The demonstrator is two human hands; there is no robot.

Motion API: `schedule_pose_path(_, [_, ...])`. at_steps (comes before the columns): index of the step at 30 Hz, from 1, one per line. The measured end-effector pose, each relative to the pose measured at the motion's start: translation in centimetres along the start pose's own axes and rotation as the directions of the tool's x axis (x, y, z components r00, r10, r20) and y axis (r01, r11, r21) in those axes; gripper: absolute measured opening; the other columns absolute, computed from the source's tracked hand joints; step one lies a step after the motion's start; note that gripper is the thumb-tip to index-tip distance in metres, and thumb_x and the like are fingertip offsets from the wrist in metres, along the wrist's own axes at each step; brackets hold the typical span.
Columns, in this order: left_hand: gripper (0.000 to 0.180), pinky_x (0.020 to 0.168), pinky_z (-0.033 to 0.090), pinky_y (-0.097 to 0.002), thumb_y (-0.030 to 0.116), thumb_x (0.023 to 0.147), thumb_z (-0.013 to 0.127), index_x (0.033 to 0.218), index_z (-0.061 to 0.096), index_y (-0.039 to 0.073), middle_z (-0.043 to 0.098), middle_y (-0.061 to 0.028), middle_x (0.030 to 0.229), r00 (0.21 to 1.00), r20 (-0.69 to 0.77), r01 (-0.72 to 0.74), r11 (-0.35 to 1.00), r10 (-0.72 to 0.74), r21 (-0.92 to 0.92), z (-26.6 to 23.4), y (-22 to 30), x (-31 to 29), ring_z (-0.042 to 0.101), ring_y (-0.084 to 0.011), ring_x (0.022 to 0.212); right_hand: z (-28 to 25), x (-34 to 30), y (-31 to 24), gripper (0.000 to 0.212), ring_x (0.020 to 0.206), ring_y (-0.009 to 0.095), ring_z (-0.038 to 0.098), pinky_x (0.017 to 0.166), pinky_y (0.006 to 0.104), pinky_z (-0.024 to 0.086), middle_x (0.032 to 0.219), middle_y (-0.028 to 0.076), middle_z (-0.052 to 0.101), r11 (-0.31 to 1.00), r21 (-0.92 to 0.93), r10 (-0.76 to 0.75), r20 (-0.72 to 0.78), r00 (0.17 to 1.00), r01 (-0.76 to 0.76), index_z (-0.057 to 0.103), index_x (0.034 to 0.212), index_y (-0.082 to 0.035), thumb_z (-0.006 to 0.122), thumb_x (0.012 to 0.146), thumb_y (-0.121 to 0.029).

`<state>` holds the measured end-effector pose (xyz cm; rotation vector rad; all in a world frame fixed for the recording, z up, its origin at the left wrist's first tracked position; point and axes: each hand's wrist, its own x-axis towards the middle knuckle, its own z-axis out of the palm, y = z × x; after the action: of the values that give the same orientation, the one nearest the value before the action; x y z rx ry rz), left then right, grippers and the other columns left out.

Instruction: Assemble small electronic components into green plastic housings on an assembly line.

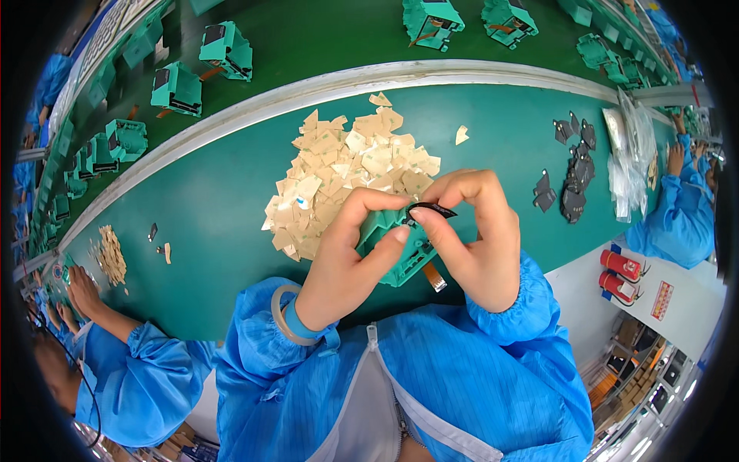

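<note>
Close in front of my chest is a green plastic housing (394, 271) with an orange ribbon cable (434, 277) hanging from its lower side. My left hand (350, 258) is closed on the housing, thumb and forefinger at its upper edge. Between the thumb and fingers of my right hand (485, 239) is a small black part (436, 209), pinched at the housing's top edge; whether it is seated there I cannot tell. Just beyond my hands lies a large heap of cream paper pieces (346, 165).
Several black parts (579, 173) lie to the right, beside clear plastic bags (627, 154). A metal rail (323, 79) divides my table from a green belt carrying several green housings (225, 50). A co-worker's hand (83, 292) is at the left, near a smaller paper pile (112, 256).
</note>
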<state>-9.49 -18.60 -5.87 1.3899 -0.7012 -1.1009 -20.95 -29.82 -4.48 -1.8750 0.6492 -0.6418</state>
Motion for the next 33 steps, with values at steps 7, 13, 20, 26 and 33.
schedule_pose_path(7, [0.024,0.081,0.042,-0.0237,0.002,0.084,0.057,0.106,0.050,0.003,0.054,-0.0051,0.099,1.000,0.006,0.007,0.999,-0.007,-0.035,0.0,0.0,-0.1,0.052,-0.0103,0.094,0.3,-0.4,-0.2,0.020,0.071,0.026,0.057,0.062,0.0318,0.045,0.079,0.010,0.056,1.000,0.020,0.000,-0.025,1.000,0.000,0.049,0.083,-0.002,0.066,0.073,0.003])
schedule_pose_path(13, [0.029,0.070,0.041,-0.0238,-0.002,0.078,0.061,0.105,0.052,0.003,0.052,-0.0064,0.089,0.959,-0.064,-0.259,0.946,0.275,0.194,-0.3,-1.0,0.2,0.051,-0.0129,0.080,-0.2,-0.3,-1.1,0.021,0.079,0.028,0.055,0.072,0.0356,0.044,0.085,0.010,0.055,0.976,-0.051,-0.212,-0.022,0.977,0.210,0.052,0.084,-0.002,0.065,0.069,0.005])
schedule_pose_path(20, [0.040,0.058,0.040,-0.0284,0.002,0.071,0.068,0.108,0.053,0.002,0.050,-0.0130,0.085,0.796,0.037,-0.580,0.744,0.604,0.331,-1.6,-1.4,-0.1,0.049,-0.0193,0.071,-0.3,-1.7,-3.0,0.022,0.088,0.026,0.052,0.077,0.0374,0.042,0.092,0.014,0.054,0.948,-0.173,-0.294,-0.138,0.946,0.269,0.055,0.082,-0.007,0.066,0.066,0.004])
schedule_pose_path(26, [0.042,0.056,0.040,-0.0291,0.013,0.072,0.071,0.108,0.052,0.002,0.051,-0.0143,0.084,0.757,0.104,-0.646,0.715,0.645,0.266,-1.4,-1.4,-0.2,0.049,-0.0193,0.067,-1.9,-0.5,-2.6,0.023,0.075,0.022,0.049,0.068,0.0328,0.038,0.080,0.006,0.051,0.963,0.267,-0.029,0.165,0.986,-0.017,0.048,0.085,-0.005,0.067,0.072,-0.001])
schedule_pose_path(33, [0.048,0.058,0.040,-0.0288,0.017,0.073,0.073,0.111,0.049,0.002,0.053,-0.0145,0.084,0.766,0.091,-0.634,0.725,0.636,0.268,-1.0,-1.9,-0.3,0.050,-0.0182,0.067,-2.3,0.0,-2.2,0.029,0.078,0.013,0.051,0.071,0.0257,0.040,0.084,0.005,0.054,0.961,0.262,0.015,0.278,0.961,-0.091,0.045,0.089,-0.005,0.067,0.072,0.006])
